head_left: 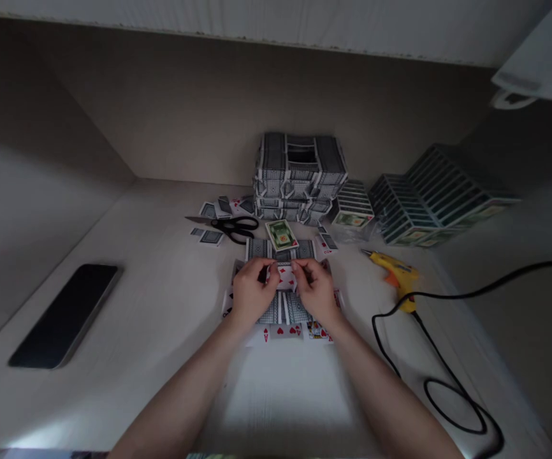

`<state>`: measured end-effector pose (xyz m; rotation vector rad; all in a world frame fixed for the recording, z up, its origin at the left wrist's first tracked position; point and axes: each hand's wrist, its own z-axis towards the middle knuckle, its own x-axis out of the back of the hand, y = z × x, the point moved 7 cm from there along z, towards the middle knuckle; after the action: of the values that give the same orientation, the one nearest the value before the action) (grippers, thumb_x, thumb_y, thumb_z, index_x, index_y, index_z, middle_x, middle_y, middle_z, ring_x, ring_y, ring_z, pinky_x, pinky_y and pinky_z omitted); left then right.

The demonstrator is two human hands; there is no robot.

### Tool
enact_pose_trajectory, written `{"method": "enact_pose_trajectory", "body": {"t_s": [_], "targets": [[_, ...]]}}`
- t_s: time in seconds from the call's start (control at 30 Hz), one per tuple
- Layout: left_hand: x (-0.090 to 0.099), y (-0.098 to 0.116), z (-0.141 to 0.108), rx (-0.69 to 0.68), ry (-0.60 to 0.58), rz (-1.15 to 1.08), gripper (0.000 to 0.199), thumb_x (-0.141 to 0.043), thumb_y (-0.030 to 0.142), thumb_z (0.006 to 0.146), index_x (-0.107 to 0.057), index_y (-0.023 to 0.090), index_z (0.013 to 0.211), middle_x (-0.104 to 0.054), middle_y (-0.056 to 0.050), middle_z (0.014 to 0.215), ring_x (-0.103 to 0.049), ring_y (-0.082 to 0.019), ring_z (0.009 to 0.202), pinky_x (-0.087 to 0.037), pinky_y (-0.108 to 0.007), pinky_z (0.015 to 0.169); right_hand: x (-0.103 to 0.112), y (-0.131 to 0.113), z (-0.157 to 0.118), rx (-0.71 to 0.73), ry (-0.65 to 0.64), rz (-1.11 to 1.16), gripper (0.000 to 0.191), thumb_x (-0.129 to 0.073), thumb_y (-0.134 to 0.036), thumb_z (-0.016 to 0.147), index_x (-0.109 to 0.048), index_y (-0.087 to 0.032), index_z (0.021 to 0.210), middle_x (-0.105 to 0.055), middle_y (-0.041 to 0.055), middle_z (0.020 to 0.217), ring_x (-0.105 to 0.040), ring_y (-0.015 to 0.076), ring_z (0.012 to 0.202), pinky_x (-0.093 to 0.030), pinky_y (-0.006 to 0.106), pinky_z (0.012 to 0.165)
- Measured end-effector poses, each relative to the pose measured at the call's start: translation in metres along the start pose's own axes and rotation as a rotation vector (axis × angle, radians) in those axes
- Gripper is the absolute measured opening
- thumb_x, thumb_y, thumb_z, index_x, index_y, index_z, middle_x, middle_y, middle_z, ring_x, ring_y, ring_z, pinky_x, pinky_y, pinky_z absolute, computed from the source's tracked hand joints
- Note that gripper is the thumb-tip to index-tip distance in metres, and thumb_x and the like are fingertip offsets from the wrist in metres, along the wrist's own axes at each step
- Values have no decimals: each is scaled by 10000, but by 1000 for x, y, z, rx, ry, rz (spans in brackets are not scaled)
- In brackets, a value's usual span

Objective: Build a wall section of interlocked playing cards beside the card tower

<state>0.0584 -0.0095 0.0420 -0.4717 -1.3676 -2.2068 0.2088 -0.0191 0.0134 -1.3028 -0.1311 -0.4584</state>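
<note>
In the head view, the left hand [253, 292] and the right hand [315, 291] sit close together in the middle of the scene, fingers curled inward and pinching a playing card [285, 278] with red hearts between them. Just under the hands lies a spread of cards [283, 310], some showing grey patterned backs and others red faces, on the pale surface [276, 395]. At 12 o'clock rises a tall stack of interlocked cards [299, 172], with a green-printed card [282, 234] lying just in front of it. At 11 o'clock, black-handled scissors [231, 228] lie beside loose cards [216, 207]. At 2 o'clock sits a ridged block of cards [441, 194], and near 3 o'clock lies a yellow hot glue gun [394, 274], its black cord [448, 376] looping away toward 4 o'clock. A black smartphone [63, 315] lies well apart at about 8 o'clock
</note>
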Motion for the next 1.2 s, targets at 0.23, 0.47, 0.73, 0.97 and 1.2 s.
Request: {"method": "enact_pose_trajectory", "body": {"t_s": [0.23,0.47,0.73,0.97,1.2], "targets": [[-1,1,0,-16,-19,-15,105,-500,212,798,-598,183,770,-634,-9,725,-587,-129,692,-440,-250,657,0,-2,0,18,10,-1,151,-501,-318,816,-573,-186,804,-603,-4,638,-544,116,539,-417,225,512],[-1,7,0,-77,-52,25,92,-506,196,772,-560,185,699,-600,-6,678,-570,-142,690,-431,-260,651,2,-10,-2,64,34,-105,133,-492,-289,804,-574,-189,774,-607,0,641,-525,113,522,-407,227,507],[-3,6,1,-47,-61,-10,107,-491,218,815,-588,178,794,-625,-16,744,-573,-135,721,-431,-254,677,0,0,-1,-17,22,36,136,-528,-316,804,-560,-190,846,-595,-8,659,-543,116,544,-424,228,520],[-3,2,1,-20,-53,-14,98,-500,211,794,-573,177,738,-609,-7,707,-559,-131,686,-421,-254,652,-2,-4,-1,-1,-7,54,135,-531,-317,803,-583,-193,807,-605,-6,650,-542,119,549,-427,231,519],[-5,-2,2,46,-39,-99,97,-512,212,791,-595,180,752,-626,-1,705,-571,-117,661,-441,-238,624,1,-5,-1,35,17,54,109,-531,-288,797,-588,-195,794,-650,17,719,-592,136,629,-459,251,587]]}}
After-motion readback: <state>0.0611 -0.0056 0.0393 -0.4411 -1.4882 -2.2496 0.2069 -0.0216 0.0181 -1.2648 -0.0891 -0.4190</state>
